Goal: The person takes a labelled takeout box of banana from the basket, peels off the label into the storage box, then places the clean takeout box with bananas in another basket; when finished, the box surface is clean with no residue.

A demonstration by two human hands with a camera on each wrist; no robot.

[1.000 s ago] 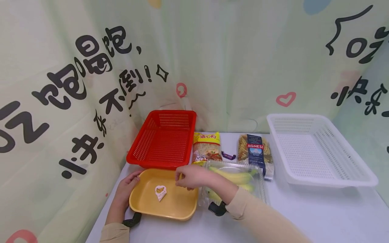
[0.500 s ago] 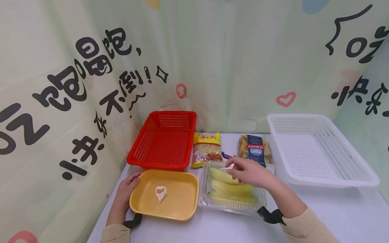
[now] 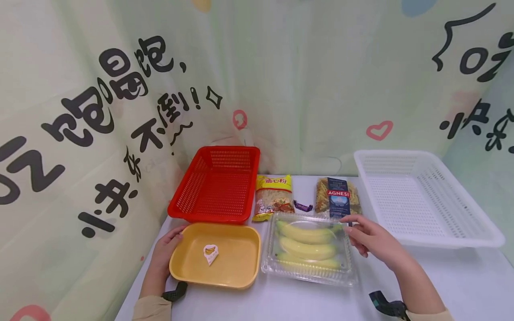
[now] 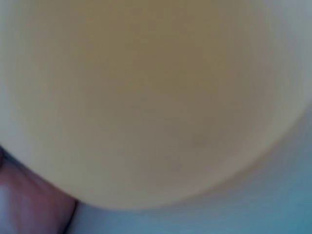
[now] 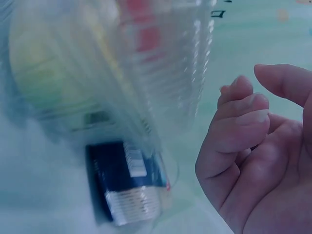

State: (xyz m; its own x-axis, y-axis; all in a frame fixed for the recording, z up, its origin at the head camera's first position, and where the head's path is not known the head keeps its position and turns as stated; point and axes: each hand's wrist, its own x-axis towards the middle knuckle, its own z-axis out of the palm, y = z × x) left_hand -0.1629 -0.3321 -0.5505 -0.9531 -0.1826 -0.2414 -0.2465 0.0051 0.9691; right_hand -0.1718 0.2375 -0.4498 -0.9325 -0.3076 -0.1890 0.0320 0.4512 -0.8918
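In the head view my left hand holds the left rim of a shallow yellow plastic basin. In it lies a small pale tag with a banana picture. Just right of the basin sits a closed clear plastic clamshell box with several bananas inside. My right hand is at the box's upper right corner, fingers loosely bent. The right wrist view shows a gap between thumb and fingers, with nothing held. The basin fills most of the left wrist view, blurred.
Behind the basin stands a red basket. A yellow macaroni bag, a purple-wrapped candy and an AGNESI pasta bag lie behind the box. At the right is a white basket. A printed curtain encloses the table.
My right hand has moved right, from over the basin, across the banana box to its right corner. The basin has shifted very slightly left. My left hand stays at its rim.
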